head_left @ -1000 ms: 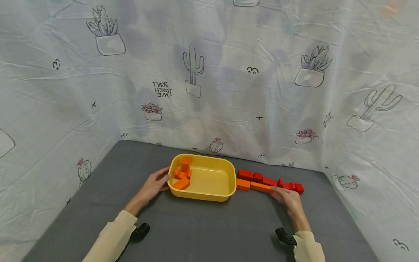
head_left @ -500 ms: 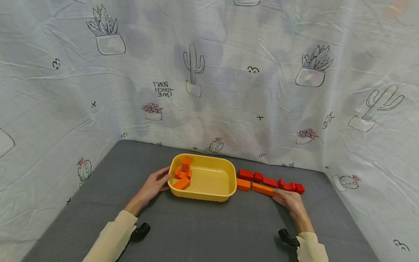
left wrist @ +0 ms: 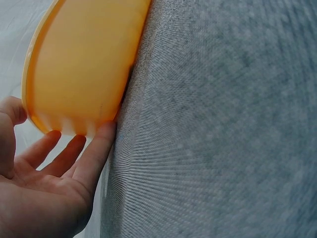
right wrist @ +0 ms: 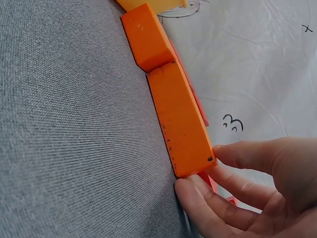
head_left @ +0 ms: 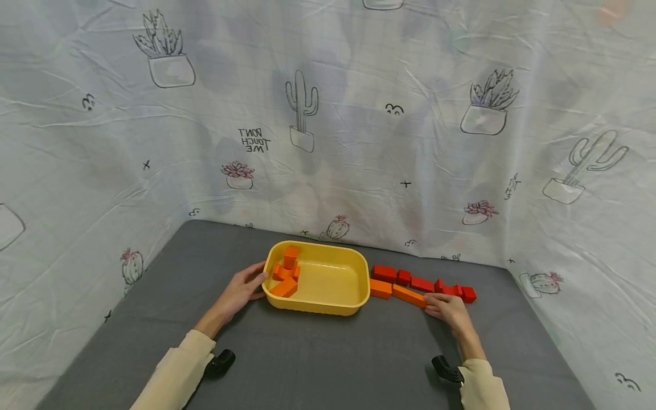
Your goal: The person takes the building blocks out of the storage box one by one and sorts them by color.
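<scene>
A yellow plastic tub stands at mid-table with several orange blocks in its left end. My left hand is at the tub's left end, thumb over the rim and fingertips against the outer wall in the left wrist view. To the right of the tub, a short orange block lies end to end with a long orange block, the long one slightly angled. My right hand pinches the long block's right end; in the right wrist view the thumb is at its side and the fingertips at its end face.
Behind the orange blocks runs a row of several red blocks, its right part next to my right hand. A grey cloth covers the table. White printed curtains hang along the back and sides.
The long orange block's right end has swung a little toward me, with my right hand on it. My left hand and the tub have stayed put.
</scene>
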Available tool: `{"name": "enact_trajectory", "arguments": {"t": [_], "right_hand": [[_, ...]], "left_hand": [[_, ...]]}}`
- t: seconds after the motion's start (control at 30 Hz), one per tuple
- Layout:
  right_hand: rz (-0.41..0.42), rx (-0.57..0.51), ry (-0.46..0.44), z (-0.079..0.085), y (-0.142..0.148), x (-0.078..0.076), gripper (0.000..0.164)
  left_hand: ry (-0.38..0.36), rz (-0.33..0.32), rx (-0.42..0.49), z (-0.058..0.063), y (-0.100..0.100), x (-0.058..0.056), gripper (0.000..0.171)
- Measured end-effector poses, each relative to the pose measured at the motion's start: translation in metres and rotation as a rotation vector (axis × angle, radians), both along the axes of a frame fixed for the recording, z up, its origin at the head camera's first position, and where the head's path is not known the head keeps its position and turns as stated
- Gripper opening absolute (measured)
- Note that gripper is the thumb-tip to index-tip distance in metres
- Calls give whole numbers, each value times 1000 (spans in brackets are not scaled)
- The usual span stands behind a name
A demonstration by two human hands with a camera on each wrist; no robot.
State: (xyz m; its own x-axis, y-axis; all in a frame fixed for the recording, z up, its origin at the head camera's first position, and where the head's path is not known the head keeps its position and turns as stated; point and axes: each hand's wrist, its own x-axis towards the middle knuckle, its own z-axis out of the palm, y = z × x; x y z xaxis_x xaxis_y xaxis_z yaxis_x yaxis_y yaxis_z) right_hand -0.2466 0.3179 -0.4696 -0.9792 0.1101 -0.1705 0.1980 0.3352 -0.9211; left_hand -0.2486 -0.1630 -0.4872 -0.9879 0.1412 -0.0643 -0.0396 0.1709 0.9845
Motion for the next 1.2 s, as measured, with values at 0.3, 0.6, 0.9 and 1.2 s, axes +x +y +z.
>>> {"name": "enact_trajectory", "arguments": {"t": [0.3,0.6,0.9,1.2], "right_hand": [[2,34,19,3,1,3,44],[13,49,23,12,3,1,49],[48,120,42,41,-8,-1,50],[178,118,161,48,-35,-4,44]], "left_hand": [[-1,6,2,-1,0,0,50],[3,-5,6,-1,-1,0,49],[-5,5,-14,0,0,-1,50],[4,-2,-2,-1,-1,-1,49]]}}
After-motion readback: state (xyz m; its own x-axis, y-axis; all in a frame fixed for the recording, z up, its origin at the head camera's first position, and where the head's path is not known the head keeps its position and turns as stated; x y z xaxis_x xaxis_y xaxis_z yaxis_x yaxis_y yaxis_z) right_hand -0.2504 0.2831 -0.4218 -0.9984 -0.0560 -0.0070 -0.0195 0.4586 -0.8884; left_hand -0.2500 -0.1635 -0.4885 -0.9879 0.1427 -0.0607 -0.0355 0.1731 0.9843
